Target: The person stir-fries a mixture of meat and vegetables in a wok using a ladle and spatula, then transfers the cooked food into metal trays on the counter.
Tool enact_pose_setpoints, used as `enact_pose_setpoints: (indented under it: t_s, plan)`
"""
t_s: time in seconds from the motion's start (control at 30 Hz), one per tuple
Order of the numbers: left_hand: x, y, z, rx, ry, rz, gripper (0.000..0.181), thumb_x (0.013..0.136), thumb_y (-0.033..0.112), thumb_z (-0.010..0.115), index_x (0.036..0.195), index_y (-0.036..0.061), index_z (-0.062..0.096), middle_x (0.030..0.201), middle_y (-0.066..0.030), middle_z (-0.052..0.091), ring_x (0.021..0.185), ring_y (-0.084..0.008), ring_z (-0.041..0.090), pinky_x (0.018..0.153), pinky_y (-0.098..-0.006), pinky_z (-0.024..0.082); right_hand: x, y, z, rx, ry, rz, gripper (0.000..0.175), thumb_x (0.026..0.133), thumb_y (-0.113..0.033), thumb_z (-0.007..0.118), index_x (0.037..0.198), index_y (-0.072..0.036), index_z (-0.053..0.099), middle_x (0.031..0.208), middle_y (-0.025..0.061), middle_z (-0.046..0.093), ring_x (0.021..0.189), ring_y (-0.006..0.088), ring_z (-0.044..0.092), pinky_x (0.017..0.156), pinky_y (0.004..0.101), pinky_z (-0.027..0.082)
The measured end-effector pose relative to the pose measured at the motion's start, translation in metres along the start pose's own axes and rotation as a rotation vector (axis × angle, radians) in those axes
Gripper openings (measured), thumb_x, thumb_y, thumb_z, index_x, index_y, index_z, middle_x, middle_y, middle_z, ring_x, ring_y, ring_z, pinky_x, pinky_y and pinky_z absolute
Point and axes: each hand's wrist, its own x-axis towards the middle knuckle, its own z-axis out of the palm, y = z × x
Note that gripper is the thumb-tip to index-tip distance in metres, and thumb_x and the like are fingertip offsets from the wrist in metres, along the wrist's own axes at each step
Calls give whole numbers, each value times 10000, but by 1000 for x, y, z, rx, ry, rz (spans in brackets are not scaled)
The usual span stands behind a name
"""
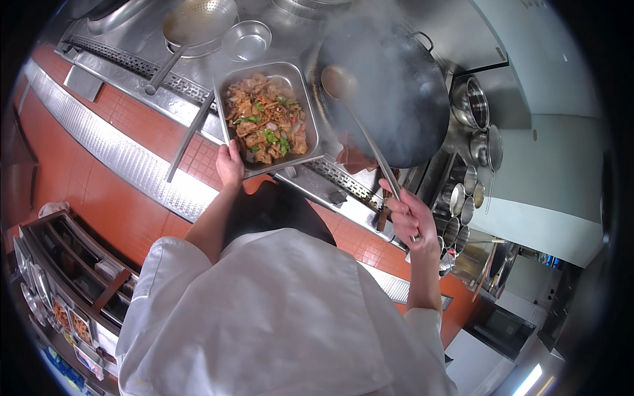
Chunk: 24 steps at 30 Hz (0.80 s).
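Note:
My left hand [231,164] grips the near left corner of a rectangular stainless steel pan [315,119]. Cooked meat pieces [262,121] with green pepper lie in the pan. In my right hand [410,218] is the long handle of a metal ladle [339,83], its bowl over the left part of a large black wok [411,114]. Steam rises from the wok and veils its inside, so its contents cannot be told. A brown cloth [352,154] lies at the wok's near rim, to the left of the ladle handle.
A perforated strainer [198,22] with a long handle and a round metal bowl [247,40] sit on the steel range at the back left. Metal bowls [470,104] and several steel containers [467,210] stand on the right. A counter with food trays [79,324] is at the lower left.

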Motion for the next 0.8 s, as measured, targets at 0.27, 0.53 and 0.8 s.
enact_pose_setpoints:
  t_s: [0.27,0.53,0.8]
  plan:
    - [6,4,-5,29,-47,20,481,1052,460,532,914,8,621,841,-285,675,867,-492,663,757,-548,497,-44,45,58,-239,85,-58,464,1120,-170,418,1543,17,387,790,8,410,446,23,336,335,181,313]
    - [10,3,-7,9,-69,32,481,1058,450,519,923,-2,608,820,-304,648,869,-510,644,765,-548,486,21,106,45,-1190,215,-168,436,1084,-127,471,1506,-20,444,805,9,540,476,91,454,423,251,422]
    - [9,7,-8,14,-89,-8,466,1061,445,516,927,11,617,810,-265,666,855,-473,661,769,-521,494,18,123,-10,-1772,416,-614,521,1014,-103,600,1509,-24,459,909,163,673,681,269,686,596,364,547]
